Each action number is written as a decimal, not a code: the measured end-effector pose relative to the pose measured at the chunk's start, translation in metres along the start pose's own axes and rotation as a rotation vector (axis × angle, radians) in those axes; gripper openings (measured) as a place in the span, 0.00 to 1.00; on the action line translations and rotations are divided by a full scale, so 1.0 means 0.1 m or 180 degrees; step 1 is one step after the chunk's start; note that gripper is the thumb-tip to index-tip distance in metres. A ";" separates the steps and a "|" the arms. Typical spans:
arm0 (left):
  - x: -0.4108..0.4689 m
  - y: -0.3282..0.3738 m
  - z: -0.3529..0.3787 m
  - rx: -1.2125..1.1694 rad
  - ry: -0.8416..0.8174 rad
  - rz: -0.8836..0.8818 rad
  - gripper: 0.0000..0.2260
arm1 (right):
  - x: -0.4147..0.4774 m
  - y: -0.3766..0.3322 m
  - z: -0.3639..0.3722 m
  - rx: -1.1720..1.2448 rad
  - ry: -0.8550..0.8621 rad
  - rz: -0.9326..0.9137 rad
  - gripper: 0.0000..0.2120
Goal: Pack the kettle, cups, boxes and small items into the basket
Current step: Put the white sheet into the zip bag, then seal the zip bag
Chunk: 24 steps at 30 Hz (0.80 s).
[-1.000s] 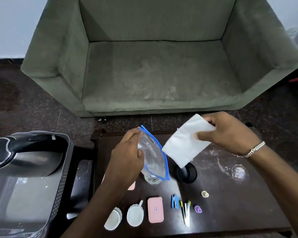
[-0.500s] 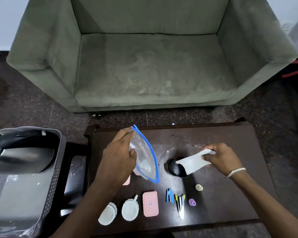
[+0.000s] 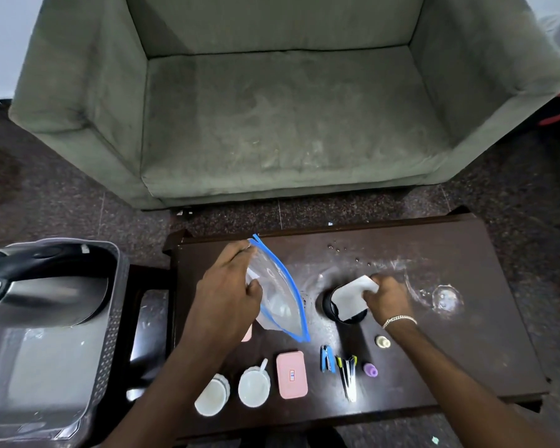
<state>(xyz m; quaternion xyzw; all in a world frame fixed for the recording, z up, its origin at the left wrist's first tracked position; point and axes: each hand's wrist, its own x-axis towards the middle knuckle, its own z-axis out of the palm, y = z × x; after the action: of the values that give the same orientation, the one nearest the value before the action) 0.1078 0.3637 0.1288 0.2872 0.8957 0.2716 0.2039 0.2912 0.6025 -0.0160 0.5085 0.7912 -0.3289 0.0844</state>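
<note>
Bag point(image 3: 280, 295) gripped by left hand point(image 3: 230, 302); paper point(image 3: 353, 295) pinched by right hand point(image 3: 387, 302) over dark cup point(image 3: 343, 310) mid-table; cup may be toppled.

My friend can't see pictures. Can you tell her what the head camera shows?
A left hand holds a clear zip bag while the right hand presses a white cloth onto a black cup on a dark table. A kettle sits in a grey basket.
</note>
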 end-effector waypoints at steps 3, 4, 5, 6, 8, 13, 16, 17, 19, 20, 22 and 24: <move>-0.01 0.00 0.00 -0.0090 -0.0023 -0.0052 0.24 | -0.06 0.04 0.06 -0.0278 0.0219 -0.0119 0.19; -0.01 -0.01 0.00 -0.0134 -0.0008 -0.0064 0.23 | -0.09 0.04 0.05 -0.0329 0.0282 -0.0184 0.26; -0.01 -0.01 0.00 -0.0179 0.0016 -0.0071 0.22 | -0.13 0.03 0.02 -0.0303 0.0356 -0.0268 0.30; -0.01 -0.01 0.01 -0.0228 0.0036 -0.0078 0.22 | -0.18 0.00 -0.02 -0.0213 0.0463 -0.0365 0.32; -0.01 -0.01 0.00 -0.0347 0.0078 -0.0105 0.21 | -0.33 -0.10 -0.13 0.0008 0.0826 -0.0648 0.31; -0.03 0.06 -0.01 -0.0708 0.0237 -0.0116 0.18 | -0.86 -0.66 -0.49 0.1062 0.0966 -0.1598 0.25; -0.03 0.10 -0.02 -0.0828 0.0378 -0.0145 0.17 | -1.13 -1.03 -0.54 0.0991 0.0266 -0.2461 0.31; -0.02 0.11 -0.03 -0.0882 0.0423 -0.0144 0.17 | -1.17 -1.13 -0.51 0.0658 0.0082 -0.2581 0.34; -0.01 0.13 -0.07 -0.1034 0.0551 -0.0135 0.16 | -1.19 -1.29 -0.45 -0.0363 -0.0170 -0.2510 0.32; -0.01 0.13 -0.09 -0.1098 0.0643 -0.0127 0.15 | -1.17 -1.35 -0.42 -0.0833 -0.0273 -0.2363 0.28; 0.00 0.10 -0.14 -0.1234 0.0827 -0.0082 0.12 | -1.10 -1.47 -0.44 -0.1189 -0.0348 -0.2228 0.15; 0.01 0.03 -0.23 -0.1360 0.0962 -0.0031 0.08 | -1.02 -1.56 -0.56 -0.0724 -0.0497 -0.2352 0.05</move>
<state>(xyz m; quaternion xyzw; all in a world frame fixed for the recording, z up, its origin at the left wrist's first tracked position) 0.0961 0.3582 0.1477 0.1895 0.8396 0.4934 0.1251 0.2165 0.5185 0.1427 0.1504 0.9436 -0.2851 0.0761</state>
